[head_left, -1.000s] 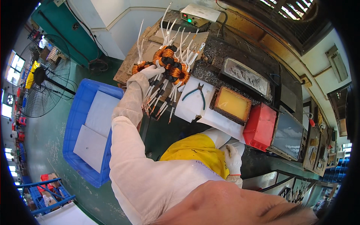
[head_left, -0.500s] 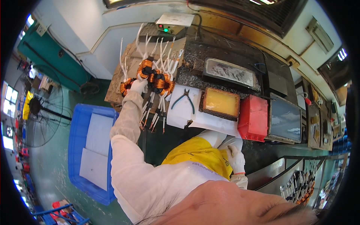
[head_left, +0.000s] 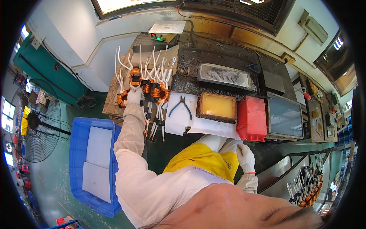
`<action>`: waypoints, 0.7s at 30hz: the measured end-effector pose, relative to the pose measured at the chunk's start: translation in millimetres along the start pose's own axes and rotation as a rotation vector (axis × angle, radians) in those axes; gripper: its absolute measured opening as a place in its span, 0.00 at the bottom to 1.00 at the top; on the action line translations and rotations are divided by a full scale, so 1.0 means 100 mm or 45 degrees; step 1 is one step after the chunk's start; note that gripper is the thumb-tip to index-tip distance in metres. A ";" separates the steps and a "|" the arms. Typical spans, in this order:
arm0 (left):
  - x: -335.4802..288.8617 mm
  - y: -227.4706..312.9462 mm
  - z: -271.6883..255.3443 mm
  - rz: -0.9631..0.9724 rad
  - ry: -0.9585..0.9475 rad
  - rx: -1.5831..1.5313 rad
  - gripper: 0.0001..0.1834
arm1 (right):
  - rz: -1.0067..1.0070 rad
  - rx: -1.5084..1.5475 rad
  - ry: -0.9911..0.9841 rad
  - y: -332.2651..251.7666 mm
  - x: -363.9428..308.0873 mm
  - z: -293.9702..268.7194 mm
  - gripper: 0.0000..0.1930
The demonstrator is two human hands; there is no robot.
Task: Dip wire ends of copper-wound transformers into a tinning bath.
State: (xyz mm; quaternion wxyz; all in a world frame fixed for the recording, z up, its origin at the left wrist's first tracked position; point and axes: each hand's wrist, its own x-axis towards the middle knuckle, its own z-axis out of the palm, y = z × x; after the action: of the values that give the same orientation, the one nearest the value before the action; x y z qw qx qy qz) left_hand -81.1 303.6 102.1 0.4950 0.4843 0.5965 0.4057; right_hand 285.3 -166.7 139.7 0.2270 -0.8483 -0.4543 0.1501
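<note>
My left hand (head_left: 134, 96), in a white glove, reaches to the board at the bench's left end. Its fingers are closed at the lower edge of a copper-wound ring coil (head_left: 135, 77) with white leads pointing up; the fingertips are partly hidden. Beside this coil, to the left, lies another copper coil (head_left: 122, 98). More coils (head_left: 160, 92) sit close on its right, their leads sticking up and hanging over the front edge. My right hand (head_left: 246, 157), also gloved, hangs near my lap with curled fingers, and nothing shows in it.
Cutting pliers (head_left: 180, 108) lie on white paper. Rightward stand a tray of yellow material (head_left: 217, 107), a red bin (head_left: 251, 118) and a grey-surfaced tray (head_left: 285, 116). Behind is a metal-topped pot (head_left: 225, 76). A blue tub (head_left: 78, 164) and fan (head_left: 34, 120) are on the left.
The coil at my left hand has shifted left, away from the cluster, and my left hand has moved slightly left and nearer. My right hand has moved a little outward. The view has shifted slightly.
</note>
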 end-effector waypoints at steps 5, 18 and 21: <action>-0.20 0.50 -0.06 0.178 0.066 0.330 0.19 | -0.043 0.064 0.008 0.00 -0.01 0.05 0.12; -1.60 1.14 0.16 1.213 -0.032 1.103 0.15 | -0.202 1.737 -0.079 -1.30 0.90 -0.72 0.29; -1.87 1.32 0.51 1.483 -0.194 1.247 0.17 | -0.366 1.493 -0.068 -1.44 1.06 -0.80 0.39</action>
State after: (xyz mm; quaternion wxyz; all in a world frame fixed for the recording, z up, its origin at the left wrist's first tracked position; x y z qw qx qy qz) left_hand 0.0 147.5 256.9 -0.0304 0.9114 0.3208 0.2558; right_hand 278.7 -28.0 277.4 0.6634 -0.5076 -0.4114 0.3647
